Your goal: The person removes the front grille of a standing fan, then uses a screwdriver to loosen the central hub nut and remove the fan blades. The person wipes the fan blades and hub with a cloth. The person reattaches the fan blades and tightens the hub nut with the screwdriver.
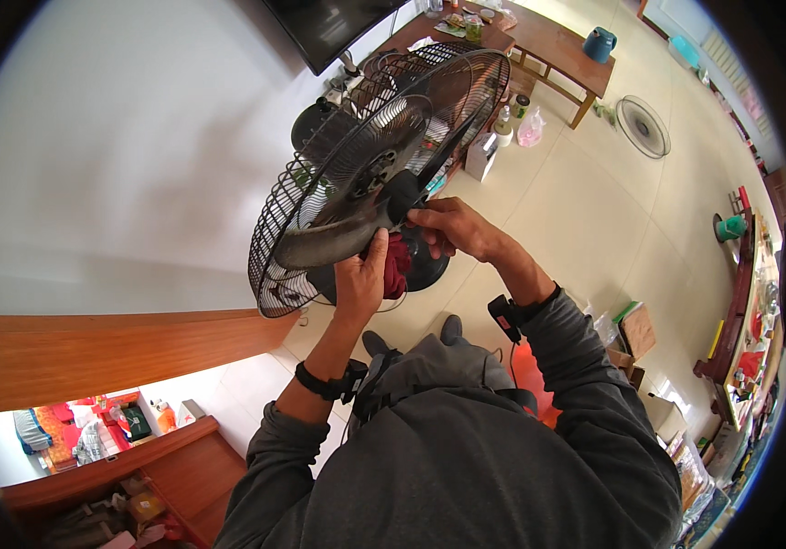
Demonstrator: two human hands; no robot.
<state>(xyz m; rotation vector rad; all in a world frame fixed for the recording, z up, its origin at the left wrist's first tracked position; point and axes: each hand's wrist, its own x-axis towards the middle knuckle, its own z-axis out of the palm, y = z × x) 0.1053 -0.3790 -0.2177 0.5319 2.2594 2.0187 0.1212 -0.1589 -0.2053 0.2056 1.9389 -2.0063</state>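
Overhead view of a person in dk. grey top w/ both hands at a black fan point(379, 169), in front of the person, nr. a white wall. Its blades face the person, exposed, w/ the wire cage point(269, 229) behind. L hand point(359, 282) grips the lower blade point(324, 245) nr. the hub point(402, 195), thumb on the face, other fingers mostly hidden. Dk. red cloth point(396, 267) is bunched just beside it; can't tell if that hand also holds it. R hand point(453, 227): fingers bent, tips at the hub; can't tell if gripping.

Beyond, upper R: wooden table point(553, 41) w/ blue jug point(599, 44); round grille point(641, 126) flat on pale tiled floor point(562, 215); pink bag point(531, 128) nr. table. Lower L: wooden cabinet point(182, 480).
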